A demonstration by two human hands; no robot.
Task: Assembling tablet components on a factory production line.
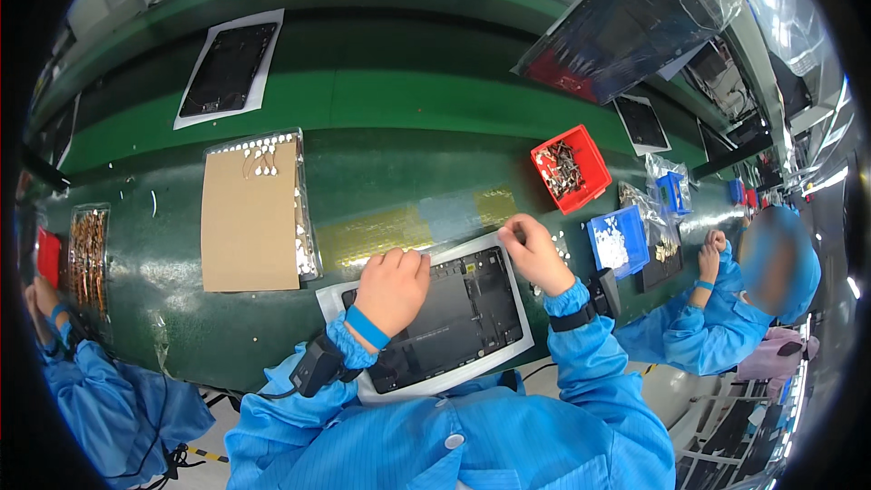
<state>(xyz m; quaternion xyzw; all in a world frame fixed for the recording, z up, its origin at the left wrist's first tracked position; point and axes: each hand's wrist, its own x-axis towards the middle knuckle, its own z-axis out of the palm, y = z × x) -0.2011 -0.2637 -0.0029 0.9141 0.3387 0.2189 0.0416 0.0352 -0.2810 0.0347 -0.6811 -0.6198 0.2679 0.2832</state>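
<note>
A black tablet housing (449, 327), its inner side up, lies on a white sheet (517, 351) in front of me. My left hand (395, 295) is over the housing's upper left part, with the fingers curled down. Whatever is under those fingertips is hidden. At the upper right corner of the sheet, my right hand (535, 254) has thumb and forefinger pinched together. I cannot make out anything between them. A blue band circles my left wrist, and dark straps with devices sit on both forearms.
A brown cardboard sheet (249, 222) over small white-tipped parts lies left. To the right stand a red bin (590, 172) of small dark parts and a blue bin (631, 240) of white pieces. Another tablet housing (227, 71) lies behind. Co-workers sit on both sides.
</note>
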